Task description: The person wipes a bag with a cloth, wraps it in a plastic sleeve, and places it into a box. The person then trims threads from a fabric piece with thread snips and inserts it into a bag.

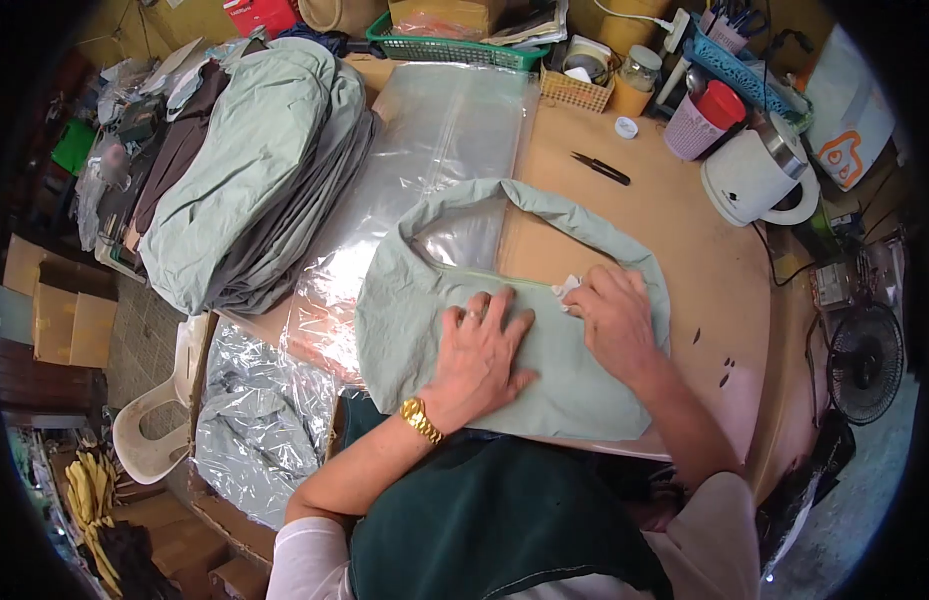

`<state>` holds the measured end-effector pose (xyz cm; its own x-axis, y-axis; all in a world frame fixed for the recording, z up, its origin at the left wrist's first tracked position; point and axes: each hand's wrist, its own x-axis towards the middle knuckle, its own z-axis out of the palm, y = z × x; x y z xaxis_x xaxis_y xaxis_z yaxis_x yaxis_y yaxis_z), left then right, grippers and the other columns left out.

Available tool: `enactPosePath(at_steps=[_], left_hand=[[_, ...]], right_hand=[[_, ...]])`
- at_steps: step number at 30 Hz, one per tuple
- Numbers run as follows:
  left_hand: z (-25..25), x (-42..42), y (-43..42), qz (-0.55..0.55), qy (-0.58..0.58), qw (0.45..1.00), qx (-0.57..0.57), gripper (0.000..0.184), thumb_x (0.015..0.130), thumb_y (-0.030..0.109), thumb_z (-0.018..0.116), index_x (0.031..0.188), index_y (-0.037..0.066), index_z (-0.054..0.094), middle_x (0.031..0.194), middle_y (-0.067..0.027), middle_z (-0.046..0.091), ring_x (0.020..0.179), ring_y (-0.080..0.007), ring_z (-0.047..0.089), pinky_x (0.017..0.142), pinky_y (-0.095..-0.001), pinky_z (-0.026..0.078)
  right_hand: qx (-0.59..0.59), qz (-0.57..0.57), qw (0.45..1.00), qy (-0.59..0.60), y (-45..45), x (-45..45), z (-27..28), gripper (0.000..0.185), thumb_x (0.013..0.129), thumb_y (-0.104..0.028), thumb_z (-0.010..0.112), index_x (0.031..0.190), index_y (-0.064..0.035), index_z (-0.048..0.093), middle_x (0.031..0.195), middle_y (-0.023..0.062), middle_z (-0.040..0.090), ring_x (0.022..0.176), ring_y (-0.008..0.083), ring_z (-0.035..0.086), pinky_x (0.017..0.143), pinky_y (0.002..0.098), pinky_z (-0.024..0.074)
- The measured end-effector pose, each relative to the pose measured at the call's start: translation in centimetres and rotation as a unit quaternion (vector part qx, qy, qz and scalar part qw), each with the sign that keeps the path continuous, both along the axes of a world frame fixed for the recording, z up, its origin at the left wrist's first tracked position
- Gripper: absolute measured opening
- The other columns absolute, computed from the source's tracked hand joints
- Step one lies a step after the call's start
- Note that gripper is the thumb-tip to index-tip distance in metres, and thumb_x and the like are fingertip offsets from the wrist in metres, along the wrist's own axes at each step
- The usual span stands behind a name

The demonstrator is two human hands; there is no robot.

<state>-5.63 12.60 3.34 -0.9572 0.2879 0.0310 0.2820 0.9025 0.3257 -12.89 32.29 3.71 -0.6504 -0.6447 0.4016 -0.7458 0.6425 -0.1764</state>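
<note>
One bag (574, 385), one left hand (481, 350), one right hand (616, 320), one watch (420, 420), one kettle (746, 178), one fan (864, 362); the stacked cloths (246, 165) overlap too much to count.

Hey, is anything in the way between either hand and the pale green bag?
Nothing visible stands between the left hand and the bag; that hand lies spread on it. At the right hand, there's only a crumpled white scrap, pinched beside the zipper.
</note>
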Motion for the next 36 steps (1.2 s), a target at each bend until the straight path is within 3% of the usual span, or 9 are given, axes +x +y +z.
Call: enactPosePath(at_steps=[5, 8, 10, 15, 17, 21, 27, 34, 36], left_hand=[[-0.9, -3.9, -0.2, 0.061, -0.012, 0.984, 0.168, 0.051, 0.083, 0.011, 0.067, 0.13, 0.001, 0.049, 0.12, -0.0225, 0.048, 0.091, -0.0399, 0.059, 0.079, -0.0428, 0.051], [-0.5, -2.9, -0.7, 0.002, -0.015, 0.983, 0.184, 0.054, 0.084, 0.014, 0.067, 0.131, -0.002, 0.048, 0.122, -0.0227, 0.049, 0.098, -0.0402, 0.058, 0.083, -0.0421, 0.051], [-1.1, -0.1, -0.7, -0.033, 0.018, 0.982, 0.185, 0.055, 0.085, 0.015, 0.067, 0.133, -0.003, 0.046, 0.124, -0.0226, 0.048, 0.102, -0.0393, 0.057, 0.087, -0.0409, 0.05], [-3.3, 3.0, -0.4, -0.066, 0.043, 0.993, 0.09, 0.053, 0.089, 0.018, 0.062, 0.133, -0.006, 0.045, 0.134, -0.0208, 0.045, 0.115, -0.0341, 0.051, 0.099, -0.0383, 0.044], [-3.3, 3.1, -0.4, -0.058, 0.029, 0.993, 0.102, 0.052, 0.089, 0.018, 0.062, 0.132, -0.006, 0.046, 0.135, -0.021, 0.045, 0.114, -0.0344, 0.051, 0.098, -0.0381, 0.044], [-3.4, 3.0, -0.6, -0.057, 0.021, 0.991, 0.117, 0.049, 0.089, 0.017, 0.061, 0.13, -0.005, 0.047, 0.134, -0.0209, 0.046, 0.111, -0.0349, 0.053, 0.097, -0.0381, 0.045], [-3.2, 2.6, -0.4, -0.057, 0.009, 0.994, 0.088, 0.05, 0.088, 0.017, 0.061, 0.131, -0.004, 0.046, 0.133, -0.0206, 0.047, 0.108, -0.0341, 0.054, 0.095, -0.0389, 0.046], [-3.3, 2.4, -0.6, -0.059, -0.002, 0.993, 0.102, 0.05, 0.089, 0.019, 0.061, 0.133, -0.002, 0.047, 0.134, -0.0186, 0.047, 0.106, -0.0331, 0.054, 0.095, -0.0384, 0.045], [-3.3, 2.3, -0.6, -0.065, 0.005, 0.992, 0.104, 0.051, 0.089, 0.019, 0.061, 0.133, -0.002, 0.047, 0.134, -0.0179, 0.047, 0.107, -0.0329, 0.054, 0.095, -0.0385, 0.045]], right_hand=[[-0.321, -0.073, 0.931, -0.156, -0.1, 1.1, -6.1, 0.015, 0.078, 0.006, 0.065, 0.088, -0.0041, 0.065, 0.087, 0.006, 0.058, 0.082, 0.0204, 0.06, 0.069, 0.0298, 0.0472], [-0.406, -0.092, 0.884, -0.213, 1.2, 0.2, -6.6, 0.013, 0.082, 0.009, 0.06, 0.091, -0.0004, 0.064, 0.09, 0.0061, 0.06, 0.079, 0.0153, 0.061, 0.066, 0.0252, 0.0487], [-0.502, -0.138, 0.739, -0.428, 2.0, -0.4, -4.8, 0.007, 0.085, 0.005, 0.062, 0.091, 0.0022, 0.064, 0.087, 0.0042, 0.06, 0.077, 0.0108, 0.06, 0.066, 0.0233, 0.0489], [-0.378, -0.009, 0.847, -0.373, -0.9, -2.2, -2.7, 0.009, 0.084, 0.003, 0.061, 0.089, -0.002, 0.067, 0.08, 0.0027, 0.062, 0.078, 0.015, 0.062, 0.066, 0.028, 0.0498], [-0.176, 0.164, 0.962, -0.131, -2.6, -2.8, -4.4, 0.007, 0.078, -0.002, 0.065, 0.083, -0.0064, 0.068, 0.081, 0.0045, 0.06, 0.084, 0.0205, 0.059, 0.076, 0.0346, 0.0455], [-0.029, 0.142, 0.983, -0.111, 0.1, -2.2, -2.8, 0.004, 0.073, -0.013, 0.069, 0.077, -0.0114, 0.068, 0.077, 0.0029, 0.057, 0.078, 0.0241, 0.054, 0.076, 0.0361, 0.0359], [-0.132, 0.149, 0.974, -0.104, -1.1, -2.1, -1.7, 0.007, 0.072, -0.007, 0.069, 0.077, -0.0118, 0.068, 0.077, 0.0024, 0.056, 0.08, 0.0221, 0.055, 0.078, 0.0356, 0.0368], [-0.059, 0.145, 0.977, -0.147, -1.2, -1.5, -3.0, 0.007, 0.072, -0.006, 0.069, 0.076, -0.0113, 0.067, 0.077, 0.0025, 0.056, 0.08, 0.0213, 0.056, 0.08, 0.0357, 0.0373], [-0.108, 0.1, 0.939, -0.312, -1.4, -2.8, -3.5, 0.007, 0.072, -0.006, 0.069, 0.076, -0.0107, 0.067, 0.078, 0.0027, 0.057, 0.08, 0.0218, 0.056, 0.081, 0.036, 0.0372]])
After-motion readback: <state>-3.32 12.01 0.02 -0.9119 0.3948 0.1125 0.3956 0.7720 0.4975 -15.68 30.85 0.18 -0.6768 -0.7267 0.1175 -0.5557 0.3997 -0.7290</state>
